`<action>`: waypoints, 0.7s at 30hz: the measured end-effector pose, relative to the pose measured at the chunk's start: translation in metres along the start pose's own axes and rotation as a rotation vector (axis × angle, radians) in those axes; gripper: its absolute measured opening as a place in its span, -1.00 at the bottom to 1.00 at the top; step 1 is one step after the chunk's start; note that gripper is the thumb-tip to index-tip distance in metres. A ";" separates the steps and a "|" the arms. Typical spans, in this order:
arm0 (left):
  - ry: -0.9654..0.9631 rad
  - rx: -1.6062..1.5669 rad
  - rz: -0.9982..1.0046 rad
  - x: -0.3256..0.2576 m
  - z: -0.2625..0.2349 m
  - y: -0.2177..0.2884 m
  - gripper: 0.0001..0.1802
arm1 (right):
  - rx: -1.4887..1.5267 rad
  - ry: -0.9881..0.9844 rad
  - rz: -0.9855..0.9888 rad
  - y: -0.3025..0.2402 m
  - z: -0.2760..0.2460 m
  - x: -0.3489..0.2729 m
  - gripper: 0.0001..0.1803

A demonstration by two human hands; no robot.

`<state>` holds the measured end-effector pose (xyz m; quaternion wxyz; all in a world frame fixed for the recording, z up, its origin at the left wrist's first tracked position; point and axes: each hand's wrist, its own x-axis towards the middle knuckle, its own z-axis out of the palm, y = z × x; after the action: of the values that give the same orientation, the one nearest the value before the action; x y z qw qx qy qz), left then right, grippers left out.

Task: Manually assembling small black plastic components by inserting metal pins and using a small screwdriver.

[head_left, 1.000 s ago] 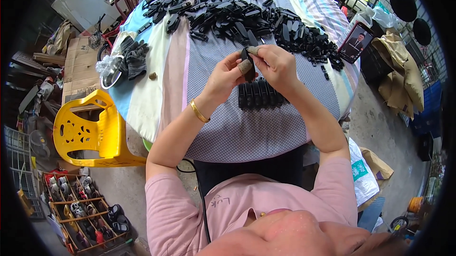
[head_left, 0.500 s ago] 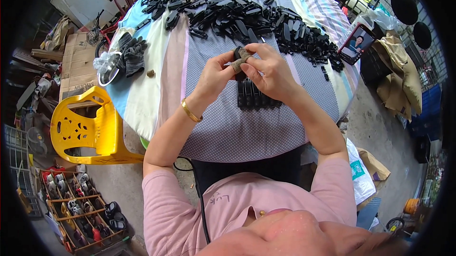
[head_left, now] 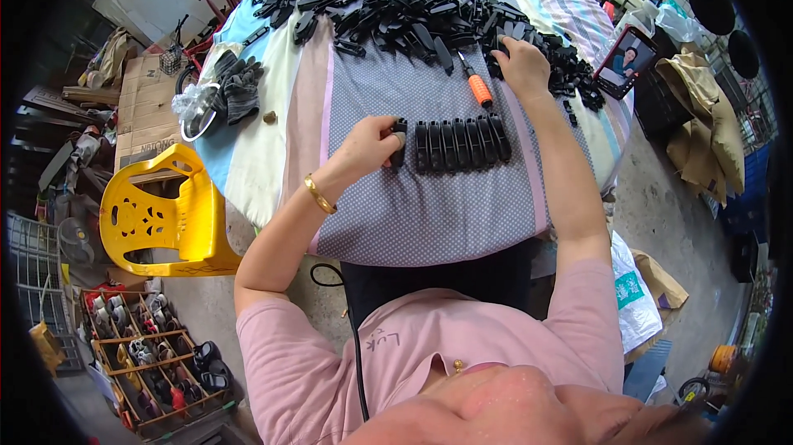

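My left hand point(head_left: 369, 149) is closed round a black, narrow plastic part point(head_left: 399, 144), which it holds upright on the tablecloth. Just to the right of it stands a row of several similar black parts point(head_left: 457, 146), side by side. My right hand point(head_left: 526, 71) reaches to the edge of a heap of small black pieces point(head_left: 570, 73), its thumb and forefinger curled together there; what lies between them is too small to make out. Between the hands, above the row, lies a screwdriver point(head_left: 479, 90) with an orange handle, its tip pointing away from me.
Long black parts point(head_left: 405, 23) are heaped across the far side of the round table point(head_left: 413, 230). At the right edge a phone point(head_left: 625, 62) is propped up. Dark gloves point(head_left: 239, 90) and a metal bowl point(head_left: 198, 121) lie on the left, beyond a yellow chair point(head_left: 169, 214).
My hands, together before, have moved apart. The left came down beside the row with a black part; the right went to the small-piece heap. The screwdriver and more of the row now show.
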<state>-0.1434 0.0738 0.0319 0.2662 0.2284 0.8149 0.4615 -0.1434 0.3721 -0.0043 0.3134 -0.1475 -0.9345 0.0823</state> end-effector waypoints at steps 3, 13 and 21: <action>-0.079 0.170 -0.040 0.005 0.004 0.001 -0.74 | 0.015 -0.005 0.011 0.001 0.004 0.000 -0.67; 0.072 0.368 0.069 -0.002 0.015 0.011 -0.59 | 0.884 -0.196 0.179 -0.014 -0.006 -0.010 -0.77; 0.319 0.386 0.342 0.014 0.003 0.023 -0.61 | 1.285 -0.540 0.256 -0.067 -0.054 -0.029 -0.76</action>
<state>-0.1488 0.0950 0.0471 0.0049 0.3335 0.8688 0.3661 -0.1034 0.3022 0.0383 0.0835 -0.0164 -0.7213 0.6874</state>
